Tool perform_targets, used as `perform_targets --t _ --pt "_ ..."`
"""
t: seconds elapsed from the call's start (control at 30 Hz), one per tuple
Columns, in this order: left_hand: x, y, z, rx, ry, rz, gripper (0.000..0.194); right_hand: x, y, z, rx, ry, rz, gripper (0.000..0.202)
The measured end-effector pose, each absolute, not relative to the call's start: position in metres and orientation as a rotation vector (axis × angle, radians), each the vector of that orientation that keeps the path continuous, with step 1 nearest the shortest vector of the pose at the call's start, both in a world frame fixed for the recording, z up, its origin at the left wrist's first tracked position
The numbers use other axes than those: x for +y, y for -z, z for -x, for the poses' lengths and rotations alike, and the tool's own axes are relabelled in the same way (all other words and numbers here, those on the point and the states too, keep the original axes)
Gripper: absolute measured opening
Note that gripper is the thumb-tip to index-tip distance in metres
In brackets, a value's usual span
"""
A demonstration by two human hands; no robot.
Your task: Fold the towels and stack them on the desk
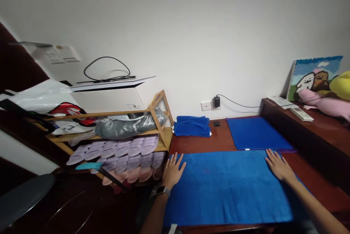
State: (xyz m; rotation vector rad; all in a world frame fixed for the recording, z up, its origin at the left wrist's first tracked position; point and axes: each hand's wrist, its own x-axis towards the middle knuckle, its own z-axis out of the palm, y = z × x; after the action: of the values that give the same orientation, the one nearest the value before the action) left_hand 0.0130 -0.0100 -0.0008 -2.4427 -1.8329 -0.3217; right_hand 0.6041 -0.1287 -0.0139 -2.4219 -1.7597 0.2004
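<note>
A blue towel (226,186) lies spread out on the reddish-brown desk (218,143), its front edge near the desk's front. My left hand (173,170) rests flat with spread fingers on the towel's far left corner. At the far right corner, my right hand (279,164) lies palm down, fingers stretched. Behind the spread towel is a small stack of folded blue towels (191,126) against the wall. Another blue towel (257,133), laid flat, is at the back right, just beyond my right hand.
On the left stands a wooden rack (164,135) with pale slippers (123,148) and a white box (109,99) on top. A plugged-in charger (217,101) trails a cable rightward. The raised right ledge holds a remote (301,114), a pink plush toy (325,104) and a picture (314,77).
</note>
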Motion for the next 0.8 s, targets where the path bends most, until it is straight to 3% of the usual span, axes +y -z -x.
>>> perform_targets --t 0.4,0.6,0.7,0.8 --pt "-0.012 -0.005 -0.012 -1.882 0.31 2.395 0.056 -0.134 -0.007 -0.611 -1.492 -0.235 2.48 0.072" --pt "-0.024 -0.017 -0.045 -1.662 0.493 2.392 0.05 -0.11 -0.026 -0.474 -1.819 -0.023 2.223 0.068" --pt "-0.031 -0.022 -0.078 -1.533 0.517 2.54 0.05 -0.099 -0.025 -0.385 -2.07 -0.173 1.944 0.068" --pt "-0.035 -0.019 -0.082 -1.604 0.399 2.632 0.053 -0.098 -0.017 -0.352 -2.167 -0.306 1.864 0.07"
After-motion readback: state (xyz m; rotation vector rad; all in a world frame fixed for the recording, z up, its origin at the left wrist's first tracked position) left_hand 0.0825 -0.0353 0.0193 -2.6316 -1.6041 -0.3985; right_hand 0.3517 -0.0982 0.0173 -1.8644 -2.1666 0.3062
